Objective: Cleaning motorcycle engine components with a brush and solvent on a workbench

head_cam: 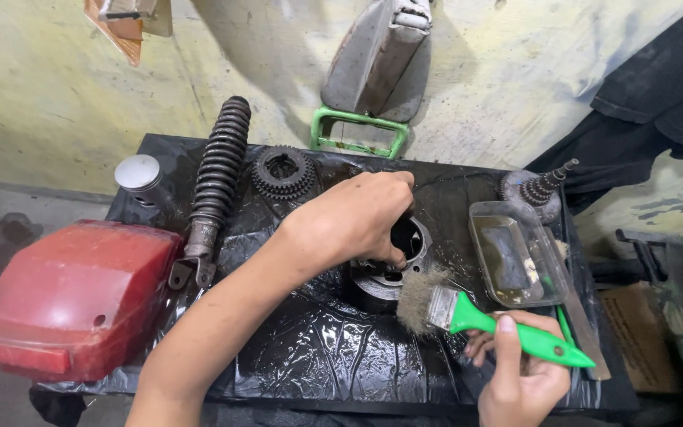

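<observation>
My left hand [353,220] grips the rim of a dark metal cylinder part [389,273] standing on the black plastic sheet [318,348], with fingers curled over its open bore. My right hand [519,379] holds a green-handled paintbrush [468,312]. The brush's worn bristles touch the cylinder's lower right side.
A clear tray [515,257] of brownish liquid sits right of the cylinder. A black shock absorber [215,178], a sprocket gear [282,172] and a silver piston [140,178] lie at the back left. A red plastic cover [73,296] rests at the left edge. A worm gear part [539,190] is at the back right.
</observation>
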